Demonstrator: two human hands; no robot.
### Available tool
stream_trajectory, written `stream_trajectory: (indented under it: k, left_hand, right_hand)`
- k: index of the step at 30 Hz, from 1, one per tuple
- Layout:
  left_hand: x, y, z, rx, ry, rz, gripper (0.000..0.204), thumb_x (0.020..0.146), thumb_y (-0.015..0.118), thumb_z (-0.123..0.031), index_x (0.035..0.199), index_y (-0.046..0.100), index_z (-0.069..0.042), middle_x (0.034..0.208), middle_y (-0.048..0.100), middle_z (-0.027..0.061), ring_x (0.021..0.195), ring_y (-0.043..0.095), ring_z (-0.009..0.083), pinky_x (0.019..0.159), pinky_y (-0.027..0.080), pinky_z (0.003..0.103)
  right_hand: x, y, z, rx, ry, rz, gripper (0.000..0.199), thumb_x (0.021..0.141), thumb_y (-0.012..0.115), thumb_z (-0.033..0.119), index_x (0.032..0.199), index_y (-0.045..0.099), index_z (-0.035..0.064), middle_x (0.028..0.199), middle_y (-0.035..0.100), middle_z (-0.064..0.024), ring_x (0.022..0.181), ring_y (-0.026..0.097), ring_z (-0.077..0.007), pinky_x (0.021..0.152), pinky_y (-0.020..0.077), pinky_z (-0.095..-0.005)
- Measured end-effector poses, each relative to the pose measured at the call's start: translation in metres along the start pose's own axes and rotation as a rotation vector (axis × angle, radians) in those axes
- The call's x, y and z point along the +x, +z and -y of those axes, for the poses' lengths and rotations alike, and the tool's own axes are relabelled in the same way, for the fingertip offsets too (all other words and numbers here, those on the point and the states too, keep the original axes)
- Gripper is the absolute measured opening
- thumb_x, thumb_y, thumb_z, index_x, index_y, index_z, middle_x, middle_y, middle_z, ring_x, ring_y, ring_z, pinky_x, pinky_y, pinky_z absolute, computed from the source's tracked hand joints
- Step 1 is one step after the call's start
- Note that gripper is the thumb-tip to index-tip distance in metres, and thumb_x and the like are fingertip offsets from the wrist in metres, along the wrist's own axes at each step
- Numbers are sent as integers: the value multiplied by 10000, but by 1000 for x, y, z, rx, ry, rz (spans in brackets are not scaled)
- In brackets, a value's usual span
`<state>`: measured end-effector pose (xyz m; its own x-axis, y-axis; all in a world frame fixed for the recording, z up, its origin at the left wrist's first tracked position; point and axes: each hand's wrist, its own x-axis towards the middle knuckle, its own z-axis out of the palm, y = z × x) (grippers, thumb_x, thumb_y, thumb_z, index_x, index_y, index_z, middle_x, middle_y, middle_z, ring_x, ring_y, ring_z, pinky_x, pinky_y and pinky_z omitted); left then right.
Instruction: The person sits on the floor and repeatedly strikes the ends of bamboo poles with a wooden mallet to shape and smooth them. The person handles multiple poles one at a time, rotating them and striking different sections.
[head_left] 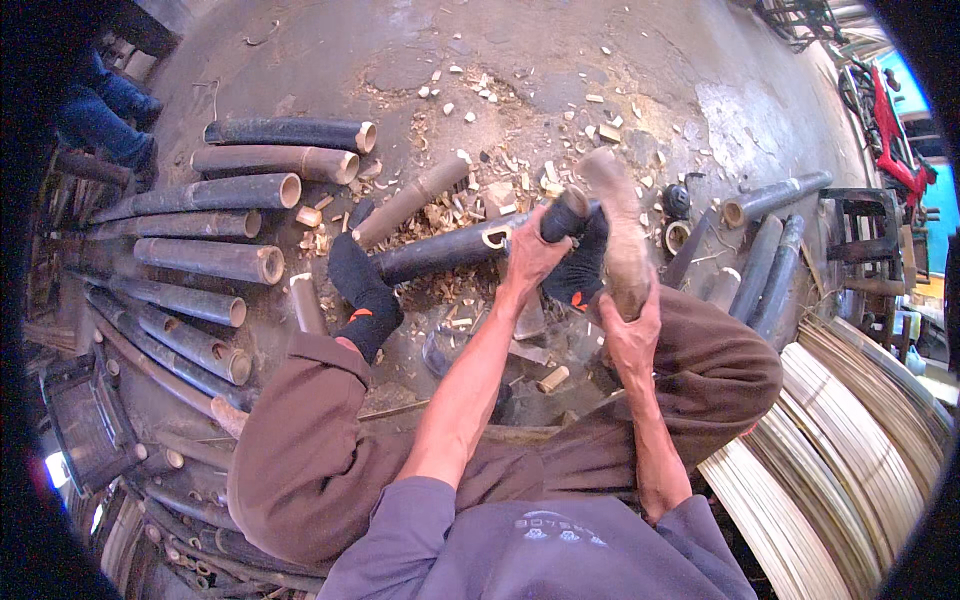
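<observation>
A dark bamboo pole (440,250) lies across the floor between my feet, which wear black socks. Near its middle is a pale-edged cut opening (496,237). My left hand (530,256) is closed around a short, dark cylindrical piece (563,218) just right of that opening; its lower end is hidden by the hand. Raised beside it is a pale wooden club (622,225), blurred at its upper end, its lower part gripped by my right hand (632,325). The club's head stands above and to the right of the dark piece, apart from it.
Several bamboo poles (210,258) lie in a row at left, more (775,265) at right. Chips (480,90) litter the floor. A curved blade (436,355) rests between my legs. Split strips (800,450) are stacked at lower right. Another person's legs (105,115) show at upper left.
</observation>
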<state>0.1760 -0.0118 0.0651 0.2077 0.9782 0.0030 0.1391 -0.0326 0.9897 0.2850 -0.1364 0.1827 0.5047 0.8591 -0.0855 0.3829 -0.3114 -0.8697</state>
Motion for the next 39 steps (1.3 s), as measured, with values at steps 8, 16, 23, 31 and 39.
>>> stream_trajectory:
  k: [8, 16, 23, 31, 39]
  left_hand:
    - [2, 11, 8, 256, 410, 48, 323, 620, 767, -195, 836, 539, -118, 764, 566, 85, 777, 579, 311, 654, 388, 403]
    - [14, 0, 30, 205, 367, 144, 560, 567, 838, -178, 1061, 594, -79, 999, 645, 112, 963, 604, 333, 817, 441, 425]
    - [19, -6, 25, 145, 313, 173, 488, 603, 808, -154, 1032, 598, -59, 952, 641, 137, 912, 606, 368, 796, 468, 447]
    - [17, -6, 33, 190, 236, 158, 446, 619, 799, -200, 1003, 607, -77, 925, 645, 126, 915, 621, 337, 773, 466, 440]
    - [20, 10, 42, 214, 171, 81, 455, 630, 777, -247, 1022, 587, -115, 913, 650, 108, 911, 611, 346, 752, 426, 447]
  right_hand:
    - [-4, -35, -12, 97, -56, -275, 667, 858, 673, 63, 1412, 308, 0, 820, 561, -50, 603, 533, -117, 537, 458, -265]
    - [-12, -45, -11, 26, -14, -316, 701, 838, 696, 61, 1424, 316, -5, 1100, 524, -121, 819, 567, -165, 677, 495, -285]
    - [-16, -24, 9, 291, -79, -479, 643, 872, 650, 43, 1412, 301, 13, 805, 584, -59, 659, 561, -133, 604, 497, -275]
    - [-3, 38, -35, -14, 51, -120, 755, 812, 729, 104, 1412, 303, -62, 1354, 459, -221, 1262, 434, -293, 1083, 312, -390]
    - [4, 38, -64, 46, 76, -250, 765, 823, 715, 126, 1434, 287, -44, 1349, 465, -232, 1259, 437, -278, 1060, 343, -386]
